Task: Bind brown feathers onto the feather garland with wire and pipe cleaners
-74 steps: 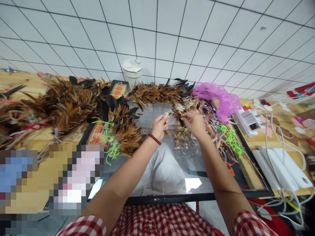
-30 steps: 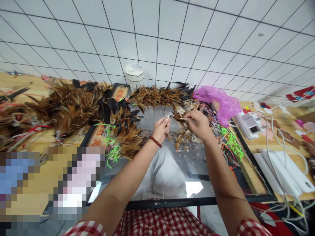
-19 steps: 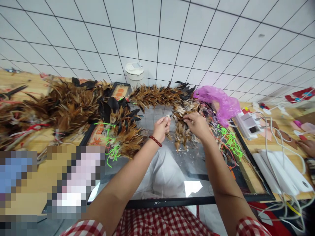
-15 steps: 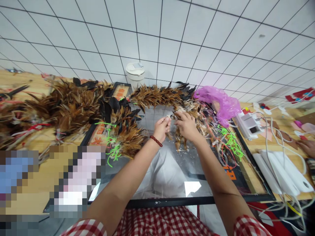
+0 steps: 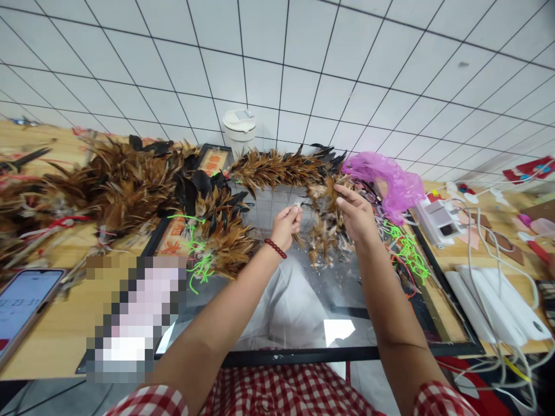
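Note:
My left hand [image 5: 287,225], with a dark red bead bracelet [image 5: 276,248] at its wrist, is closed in a pinch. A small pale quill tip shows above its fingers, and a bit of brown feather [image 5: 297,238] hangs below; how many feathers it holds I cannot tell. My right hand [image 5: 358,214] is over the right side of a pile of loose brown and white feathers [image 5: 323,231], index finger stretched out and thumb apart from it. Behind both hands lies a long brown feather strand [image 5: 277,167] with black ends.
Bundles of brown and black feathers [image 5: 130,179] lie to the left. Bright green ties [image 5: 410,254], a purple plastic bag [image 5: 385,179] and white devices with cables [image 5: 498,300] are on the right. A lidded white container [image 5: 239,124] stands by the tiled wall. A phone [image 5: 30,306] lies at left.
My right hand has moved right, away from my left hand, and its fingers have straightened. My left hand has stayed in place, still pinching. Another person's hand at the far right is gone from view.

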The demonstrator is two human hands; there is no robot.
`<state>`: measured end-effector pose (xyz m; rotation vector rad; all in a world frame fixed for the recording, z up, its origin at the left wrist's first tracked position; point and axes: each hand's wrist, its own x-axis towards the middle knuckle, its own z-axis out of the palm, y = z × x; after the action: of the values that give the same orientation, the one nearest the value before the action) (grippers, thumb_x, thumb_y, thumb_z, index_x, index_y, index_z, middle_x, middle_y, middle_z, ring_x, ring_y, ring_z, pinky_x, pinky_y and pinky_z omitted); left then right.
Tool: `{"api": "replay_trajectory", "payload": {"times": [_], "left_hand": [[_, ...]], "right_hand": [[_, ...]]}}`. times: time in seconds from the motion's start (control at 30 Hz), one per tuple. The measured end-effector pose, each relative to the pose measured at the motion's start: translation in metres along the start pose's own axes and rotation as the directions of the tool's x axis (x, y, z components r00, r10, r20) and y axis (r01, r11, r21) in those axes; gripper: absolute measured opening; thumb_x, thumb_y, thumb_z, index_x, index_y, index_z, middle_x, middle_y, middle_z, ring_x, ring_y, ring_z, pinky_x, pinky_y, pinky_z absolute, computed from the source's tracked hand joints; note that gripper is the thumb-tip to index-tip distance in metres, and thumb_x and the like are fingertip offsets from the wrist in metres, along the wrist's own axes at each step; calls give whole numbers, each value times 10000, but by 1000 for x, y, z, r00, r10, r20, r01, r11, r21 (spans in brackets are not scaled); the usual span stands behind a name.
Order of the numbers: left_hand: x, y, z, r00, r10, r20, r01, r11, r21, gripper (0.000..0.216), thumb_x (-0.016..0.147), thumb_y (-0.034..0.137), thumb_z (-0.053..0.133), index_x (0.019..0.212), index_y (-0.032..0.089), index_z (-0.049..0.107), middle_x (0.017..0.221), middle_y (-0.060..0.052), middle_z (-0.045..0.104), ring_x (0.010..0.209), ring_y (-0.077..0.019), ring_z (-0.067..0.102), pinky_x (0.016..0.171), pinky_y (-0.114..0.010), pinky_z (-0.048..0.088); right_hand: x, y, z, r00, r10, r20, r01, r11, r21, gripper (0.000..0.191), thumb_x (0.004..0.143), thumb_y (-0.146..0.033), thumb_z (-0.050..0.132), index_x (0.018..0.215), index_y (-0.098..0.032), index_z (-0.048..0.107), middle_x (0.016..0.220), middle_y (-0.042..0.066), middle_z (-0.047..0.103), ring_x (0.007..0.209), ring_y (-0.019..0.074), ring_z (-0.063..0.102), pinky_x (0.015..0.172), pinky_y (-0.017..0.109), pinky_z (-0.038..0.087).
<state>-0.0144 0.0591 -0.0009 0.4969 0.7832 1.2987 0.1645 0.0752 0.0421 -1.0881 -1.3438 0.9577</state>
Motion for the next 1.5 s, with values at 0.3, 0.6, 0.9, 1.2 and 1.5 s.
{"api": "replay_trajectory", "payload": {"times": [0.3, 0.6, 0.9, 1.2, 1.5], "left_hand": [[1, -1, -1, 1000, 5, -11, -5, 1000, -2, 269, 715, 337, 738, 727, 123, 575, 530, 56, 465, 367, 7, 259, 383, -147, 153], [1, -2, -1, 1000, 6, 5, -6, 1000, 10, 282, 706, 353, 740, 729, 128, 570, 534, 57, 466, 364, 5, 261, 382, -149, 150], [1, -2, -2, 1000, 14, 7, -14, 1000, 2, 272, 709, 345, 733, 731, 124, 576, 538, 57, 466, 361, 6, 264, 383, -151, 161], [1, -2, -2, 1000, 13, 5, -13, 1000, -7, 283, 707, 356, 742, 738, 126, 580, 546, 54, 471, 370, 7, 258, 386, -150, 160], [1, -2, -2, 1000, 8, 2, -8, 1000, -4, 285, 705, 362, 743, 741, 132, 577, 548, 56, 469, 372, 8, 253, 386, -153, 151]], "right_hand": [[5, 11, -27, 1000, -4, 4, 5, 921, -389, 340, 707, -340, 693, 1015, -197, 713, 1116, 85, 677, 1035, 228, 618, 918, 406, 495], [-10, -12, -8, 783, -94, 615, 555, 552, -623, 365, 808, -45, 479, 934, -240, 760, 885, 63, 650, 846, 177, 580, 801, 325, 453], [-11, -4, 0, 923, -51, 381, 369, 395, -841, 172, 868, -270, 563, 874, -203, 721, 951, 78, 633, 874, 199, 584, 795, 317, 432], [-8, -3, -7, 957, -180, 226, 286, 482, -828, 191, 877, -269, 532, 908, -205, 709, 926, 74, 680, 870, 216, 609, 780, 329, 445], [-15, 4, 19, 856, -40, 515, 486, 398, -778, 163, 859, -208, 558, 896, -195, 717, 969, 97, 668, 919, 226, 579, 829, 351, 421]]}}
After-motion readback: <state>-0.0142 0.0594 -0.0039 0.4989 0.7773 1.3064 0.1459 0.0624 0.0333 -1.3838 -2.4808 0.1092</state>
